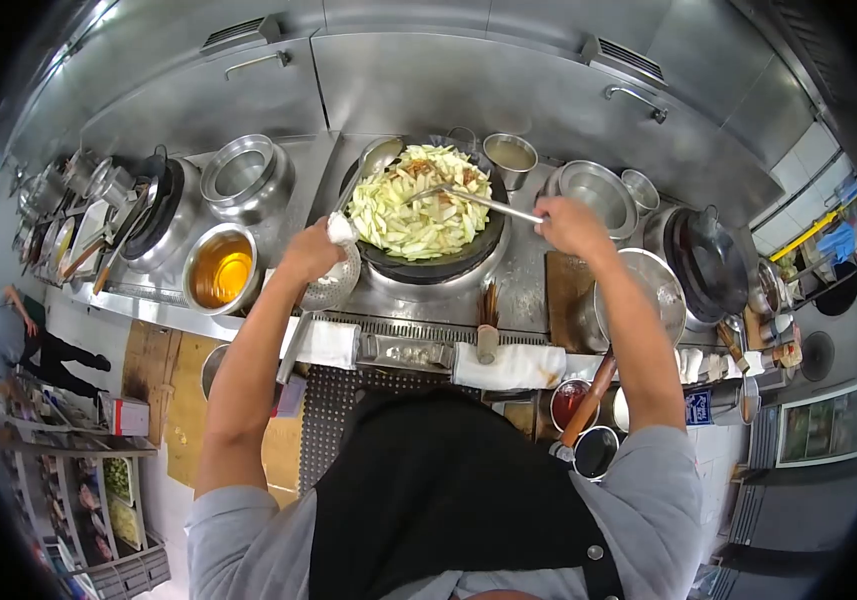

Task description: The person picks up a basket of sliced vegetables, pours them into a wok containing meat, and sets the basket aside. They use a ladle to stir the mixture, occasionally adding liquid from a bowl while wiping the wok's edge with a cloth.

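A large wok (496, 215) on the range is heaped with pale green and white sliced vegetables (418, 225), with brown bits on top. My right hand (570, 226) is closed round the handle of a metal spatula (493, 203), whose far end is buried in the vegetables. At the wok's left rim, my left hand (312, 252) is wrapped round the handle of a ladle (382, 156), whose bowl lies at the wok's upper left edge. A white cloth (340, 229) is bunched at that hand. Just below it rests a perforated strainer (333, 288).
A pot of golden oil (222, 270) stands left of the strainer. Behind the wok is a small metal pot (510, 155). Metal bowls (598, 195) and another wok (708, 265) are on the right. A person (23, 325) bends over at far left.
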`<control>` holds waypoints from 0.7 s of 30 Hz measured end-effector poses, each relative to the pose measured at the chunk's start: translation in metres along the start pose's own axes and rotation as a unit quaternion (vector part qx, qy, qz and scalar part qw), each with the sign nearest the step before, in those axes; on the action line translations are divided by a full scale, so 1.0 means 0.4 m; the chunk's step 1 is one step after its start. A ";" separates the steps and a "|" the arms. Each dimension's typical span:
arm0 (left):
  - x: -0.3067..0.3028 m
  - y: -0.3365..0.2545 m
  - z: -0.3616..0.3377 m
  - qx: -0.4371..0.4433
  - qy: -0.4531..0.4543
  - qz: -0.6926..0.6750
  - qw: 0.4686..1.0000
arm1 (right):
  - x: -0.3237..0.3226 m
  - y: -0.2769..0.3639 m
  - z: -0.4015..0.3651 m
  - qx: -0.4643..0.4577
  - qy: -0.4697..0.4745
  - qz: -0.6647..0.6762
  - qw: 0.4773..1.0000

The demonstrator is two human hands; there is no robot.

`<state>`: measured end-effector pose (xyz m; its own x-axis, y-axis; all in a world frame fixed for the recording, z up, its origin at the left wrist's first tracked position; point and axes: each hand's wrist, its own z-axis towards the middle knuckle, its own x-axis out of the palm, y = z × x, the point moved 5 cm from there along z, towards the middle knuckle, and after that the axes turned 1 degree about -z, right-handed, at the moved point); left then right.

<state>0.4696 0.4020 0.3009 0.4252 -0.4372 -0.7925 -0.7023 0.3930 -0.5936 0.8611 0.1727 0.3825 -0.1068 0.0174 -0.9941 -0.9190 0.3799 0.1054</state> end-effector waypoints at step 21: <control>0.294 0.076 -0.135 -0.187 0.050 -0.437 0.878 | 0.497 0.119 -0.165 0.050 -0.009 0.217 0.975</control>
<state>0.4677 0.3190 0.1973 0.8556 -0.5168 -0.0286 -0.2785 -0.4131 -0.8671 0.7710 0.1333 0.1914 -0.4703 0.2135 -0.8563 -0.7465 0.4212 0.5150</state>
